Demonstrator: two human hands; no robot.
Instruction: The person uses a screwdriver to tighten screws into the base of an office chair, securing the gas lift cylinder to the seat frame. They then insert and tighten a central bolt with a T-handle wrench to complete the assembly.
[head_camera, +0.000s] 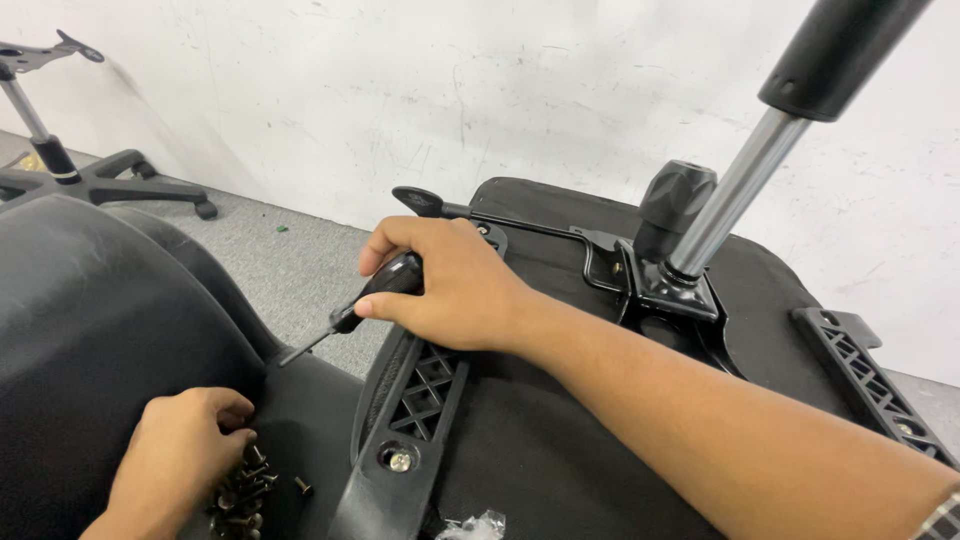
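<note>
Right hand (455, 285) grips a black-handled screwdriver (375, 293), thin metal shaft exposed. Left hand (180, 450) curls, fingers pinching into a pile of dull screws (245, 490) on smooth black leather.

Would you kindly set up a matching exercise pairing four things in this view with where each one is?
Things:
1. screwdriver
2. pile of screws
3. chair base
4. gas-lift cylinder

Places:
A. on the floor by the wall, far left
B. gripped in the right hand
C. rising from the mechanism plate on the seat underside
D. under the fingers of the left hand

Pairs: 1-B, 2-D, 3-A, 4-C
</note>
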